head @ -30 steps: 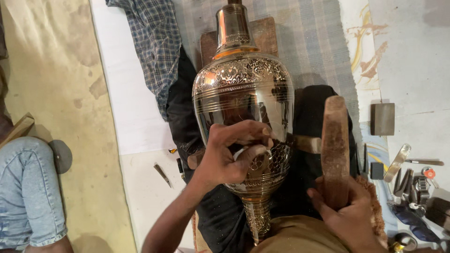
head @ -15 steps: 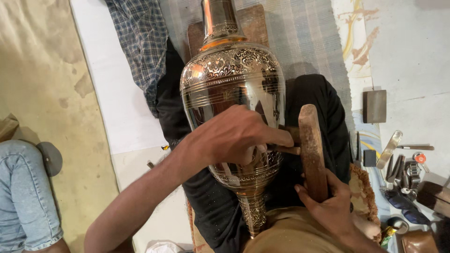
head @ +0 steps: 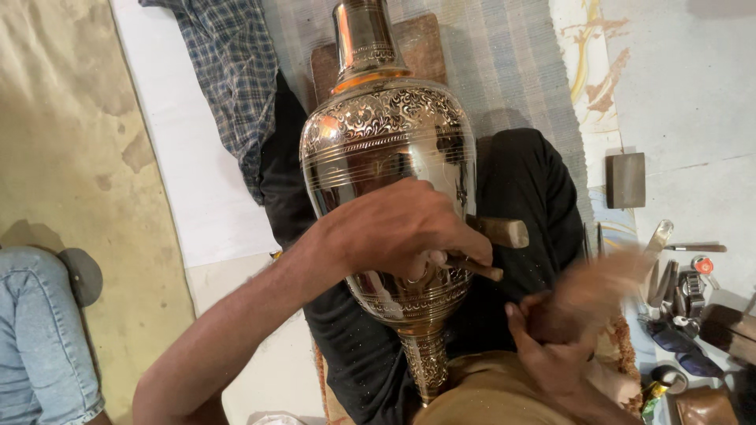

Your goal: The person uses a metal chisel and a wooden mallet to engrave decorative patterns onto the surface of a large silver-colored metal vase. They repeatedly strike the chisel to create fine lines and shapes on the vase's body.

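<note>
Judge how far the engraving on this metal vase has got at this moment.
Done: the vase shows dense floral bands on its shoulder and near its foot. In hand: the left hand presses a chisel to the lower belly, while the right hand grips a wooden mallet, blurred in motion. Left: the wide middle belly looks mostly smooth, with only fine lines.

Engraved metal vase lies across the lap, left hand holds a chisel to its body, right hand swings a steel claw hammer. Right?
Not quite. In the head view the right hand swings a blurred wooden mallet, not a steel claw hammer. The engraved metal vase, left hand and chisel are as stated.
</note>
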